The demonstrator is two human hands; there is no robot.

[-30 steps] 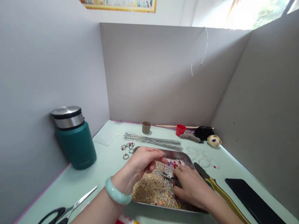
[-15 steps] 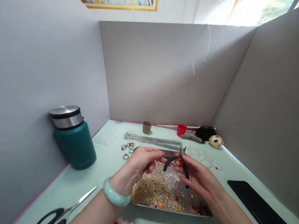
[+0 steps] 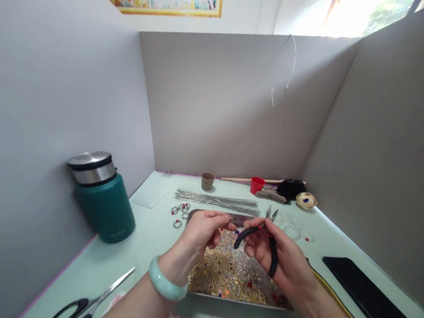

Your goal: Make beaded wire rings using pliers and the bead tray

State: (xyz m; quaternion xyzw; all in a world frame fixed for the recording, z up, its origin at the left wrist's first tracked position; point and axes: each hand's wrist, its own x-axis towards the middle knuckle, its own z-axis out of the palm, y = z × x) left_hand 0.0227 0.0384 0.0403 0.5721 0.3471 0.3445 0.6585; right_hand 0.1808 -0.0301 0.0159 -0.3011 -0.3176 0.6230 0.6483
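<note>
My right hand (image 3: 279,247) holds a pair of black-handled pliers (image 3: 272,252), the handles spread and the metal jaws apart, pointing up and away. My left hand (image 3: 206,228), with a pale green bangle (image 3: 165,280) on its wrist, pinches thumb to fingertips; whatever is between them is too small to make out. Both hands are over a metal tray (image 3: 243,302) of gold and clear beads (image 3: 222,272), with a few red ones among them. Just behind the left hand lie several small beaded rings (image 3: 177,224).
A bundle of thin wires (image 3: 215,200) lies behind the tray. Scissors (image 3: 80,314) and a green thermos (image 3: 106,203) stand at left. A brown cup (image 3: 208,181), a red cup (image 3: 257,184) and a shell-like bowl (image 3: 306,200) are at the back. A black phone-like slab (image 3: 360,284) lies at right.
The pliers have shifted right and turned in my right hand, their jaws moving away from the left fingertips. My left hand keeps its pinch, nearly in place.
</note>
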